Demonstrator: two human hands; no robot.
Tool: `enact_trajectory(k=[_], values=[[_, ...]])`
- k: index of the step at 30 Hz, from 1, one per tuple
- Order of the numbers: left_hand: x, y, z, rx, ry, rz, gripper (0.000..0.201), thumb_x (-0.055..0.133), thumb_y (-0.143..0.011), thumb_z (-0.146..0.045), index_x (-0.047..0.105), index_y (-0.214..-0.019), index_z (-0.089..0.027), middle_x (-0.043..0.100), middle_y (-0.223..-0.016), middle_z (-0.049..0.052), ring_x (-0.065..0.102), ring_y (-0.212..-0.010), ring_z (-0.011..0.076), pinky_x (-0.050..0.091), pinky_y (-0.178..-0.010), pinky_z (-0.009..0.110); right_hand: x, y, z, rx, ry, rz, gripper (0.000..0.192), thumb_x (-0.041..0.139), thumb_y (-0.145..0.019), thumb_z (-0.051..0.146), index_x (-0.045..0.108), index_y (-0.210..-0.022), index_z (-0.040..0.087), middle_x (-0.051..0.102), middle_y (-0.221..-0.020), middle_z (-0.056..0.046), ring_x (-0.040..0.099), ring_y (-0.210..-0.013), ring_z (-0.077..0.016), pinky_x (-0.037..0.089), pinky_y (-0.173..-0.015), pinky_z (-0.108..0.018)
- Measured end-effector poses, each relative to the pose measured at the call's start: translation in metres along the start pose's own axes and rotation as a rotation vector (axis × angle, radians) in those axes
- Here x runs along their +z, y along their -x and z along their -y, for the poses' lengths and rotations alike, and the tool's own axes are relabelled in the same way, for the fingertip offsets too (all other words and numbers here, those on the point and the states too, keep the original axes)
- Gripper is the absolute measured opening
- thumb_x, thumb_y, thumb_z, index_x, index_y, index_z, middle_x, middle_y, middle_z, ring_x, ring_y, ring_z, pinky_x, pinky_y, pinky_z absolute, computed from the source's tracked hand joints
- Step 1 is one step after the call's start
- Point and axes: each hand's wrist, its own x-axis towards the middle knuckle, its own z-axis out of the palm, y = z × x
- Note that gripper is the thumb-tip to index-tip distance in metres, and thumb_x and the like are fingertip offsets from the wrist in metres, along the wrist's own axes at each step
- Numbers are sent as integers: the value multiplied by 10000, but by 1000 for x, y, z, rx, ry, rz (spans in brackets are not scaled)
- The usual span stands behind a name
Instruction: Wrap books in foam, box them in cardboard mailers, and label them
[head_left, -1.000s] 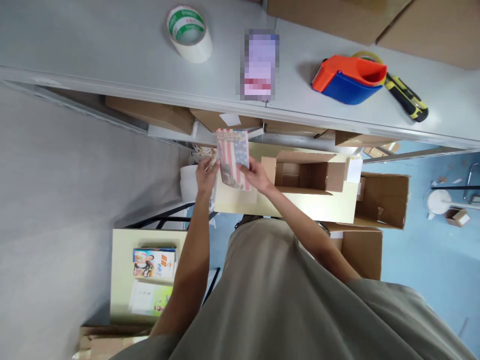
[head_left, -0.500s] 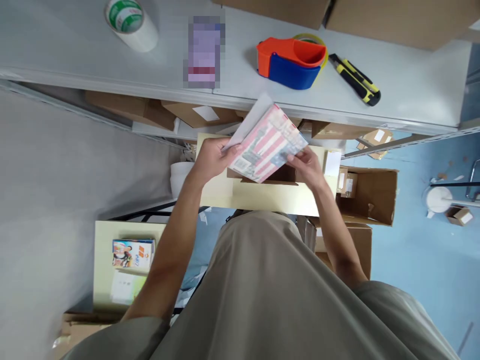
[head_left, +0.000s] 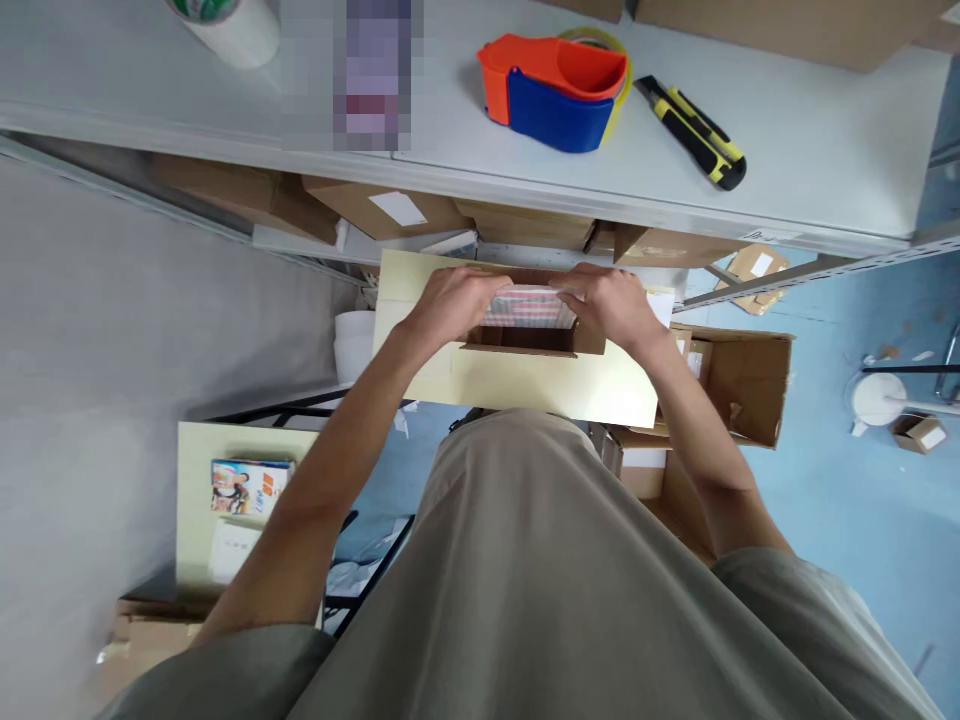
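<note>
Between my two hands, a thin book (head_left: 529,307) with a red-and-white striped cover stands on edge, partly inside an open cardboard box (head_left: 517,350). My left hand (head_left: 459,298) pinches the book's upper left corner. At its upper right corner, my right hand (head_left: 606,298) grips it with curled fingers. The book's lower part is hidden in the box. Under the box lies a pale yellow board (head_left: 555,390), at about waist height in front of me.
On the grey shelf (head_left: 450,130) ahead lie an orange-and-blue tape dispenser (head_left: 555,95), a yellow-black box cutter (head_left: 697,135) and a tape roll (head_left: 240,35). Cartons (head_left: 390,210) sit below. Books (head_left: 247,487) rest on a side table at left; an open carton (head_left: 750,390) stands at right.
Both hands have brought the book from a slanted hold above the box to upright, its lower part now down in the box. The view has shifted slightly.
</note>
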Motion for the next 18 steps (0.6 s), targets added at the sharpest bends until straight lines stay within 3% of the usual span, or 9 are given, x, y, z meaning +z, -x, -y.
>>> enact_trajectory(k=[2,6,10,15,18], values=[[0,1,-10,110,-125,159,295,598,-999,-167,848,-1108,-279,835,-1007,33,778,-1047,274,573,-910,357,11,0,3,29,126,84,364,590,-1142,264,833,-1412,293,822,-1412,-90,780,-1236,-351,602,-1022,-447],[16,1,-13,89,-148,312,372,571,-985,-119,870,-1155,-262,868,-1022,67,781,-952,266,534,-834,336,34,-4,5,100,295,291,484,538,-1110,144,819,-1464,317,825,-1426,-106,794,-1222,-350,596,-1007,-438],[44,-2,-6,15,-222,455,413,578,-983,-81,888,-1201,-245,880,-1062,134,808,-989,305,523,-843,358,65,-11,1,159,343,416,492,518,-1118,152,815,-1471,324,807,-1457,-134,791,-1253,-357,604,-1006,-433],[71,-13,1,-74,-290,492,420,566,-1047,-116,877,-1300,-241,880,-1177,159,828,-1078,319,563,-944,383,93,-18,-4,245,304,432,529,463,-1120,117,808,-1483,289,796,-1466,-173,786,-1291,-359,615,-1081,-486],[76,-11,3,-30,-253,452,416,580,-1058,-132,859,-1350,-231,861,-1317,143,811,-1216,316,590,-1062,395,96,-13,-6,245,258,389,462,490,-1128,167,848,-1407,249,794,-1476,-184,771,-1317,-376,616,-1116,-521]])
